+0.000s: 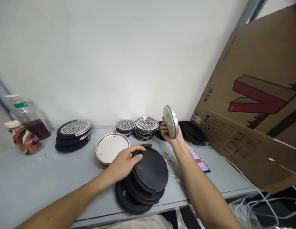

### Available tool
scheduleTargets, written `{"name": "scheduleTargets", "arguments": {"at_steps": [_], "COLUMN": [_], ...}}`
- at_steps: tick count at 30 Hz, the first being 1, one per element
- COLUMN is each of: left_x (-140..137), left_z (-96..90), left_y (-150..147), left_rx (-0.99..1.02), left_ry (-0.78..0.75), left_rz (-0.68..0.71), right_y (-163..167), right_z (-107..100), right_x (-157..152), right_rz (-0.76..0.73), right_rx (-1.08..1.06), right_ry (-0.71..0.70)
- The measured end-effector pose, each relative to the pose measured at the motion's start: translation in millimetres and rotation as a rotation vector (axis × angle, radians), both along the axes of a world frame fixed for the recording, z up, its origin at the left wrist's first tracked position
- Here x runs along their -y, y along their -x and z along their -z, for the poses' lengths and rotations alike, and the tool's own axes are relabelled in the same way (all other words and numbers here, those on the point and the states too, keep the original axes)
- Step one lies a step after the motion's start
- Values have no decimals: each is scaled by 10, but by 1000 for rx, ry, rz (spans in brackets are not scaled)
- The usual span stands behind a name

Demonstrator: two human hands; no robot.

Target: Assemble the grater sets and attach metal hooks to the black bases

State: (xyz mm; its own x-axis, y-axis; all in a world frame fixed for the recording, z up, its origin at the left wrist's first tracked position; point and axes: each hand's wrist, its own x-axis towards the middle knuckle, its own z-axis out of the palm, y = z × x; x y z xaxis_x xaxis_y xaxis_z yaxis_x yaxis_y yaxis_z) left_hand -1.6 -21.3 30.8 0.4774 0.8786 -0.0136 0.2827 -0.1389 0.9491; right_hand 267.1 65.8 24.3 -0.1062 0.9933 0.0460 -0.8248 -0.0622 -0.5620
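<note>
My right hand [165, 130] is raised above the table, closed round a round silver metal disc [170, 122] held nearly on edge; whether it is one piece or several together, I cannot tell. Lower down, my left hand [126, 160] grips the rim of a black round disc [152, 170] between thumb and fingers. That disc is tilted and rests on a pile of black discs [132, 203] near the table's front edge. Beside my left wrist lies a stack of plain silver round plates [112, 148], partly covered by my hand.
Silver grater discs [146, 124] stand in stacks along the wall. Black-rimmed grater discs [75, 128] are piled at left, near a Nescafé bottle [25, 138] and a jug of dark liquid [34, 125]. To the right are a phone [198, 159], black discs [192, 132] and a cardboard box [236, 127].
</note>
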Motion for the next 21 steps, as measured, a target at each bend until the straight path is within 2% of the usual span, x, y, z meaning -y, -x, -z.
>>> {"name": "scheduleTargets", "arguments": {"at_steps": [3, 8, 11, 13, 17, 19, 21], "left_x": [48, -65, -190, -231, -186, -143, -109], "left_z": [-9, -77, -128, -167, -187, -156, -111], "left_y": [12, 214, 277, 258, 103, 24, -12], "left_rx": [-213, -300, -243, -109, 140, 131, 46], "left_ry": [-162, -381, -441, -454, -392, -511, -725], "left_rz": [72, 115, 35, -42, -47, -54, -56], "right_y": [280, 873, 1090, 1150, 1189, 1211, 1228], "right_z": [27, 181, 267, 290, 267, 237, 194], "right_x": [19, 107, 164, 186, 239, 299, 383], "right_rz": [-21, -13, 21, 73, 258, 335, 298], "right_rx": [50, 105, 128, 136, 197, 315, 380], "right_ry": [49, 80, 73, 56, -40, -152, -234]}}
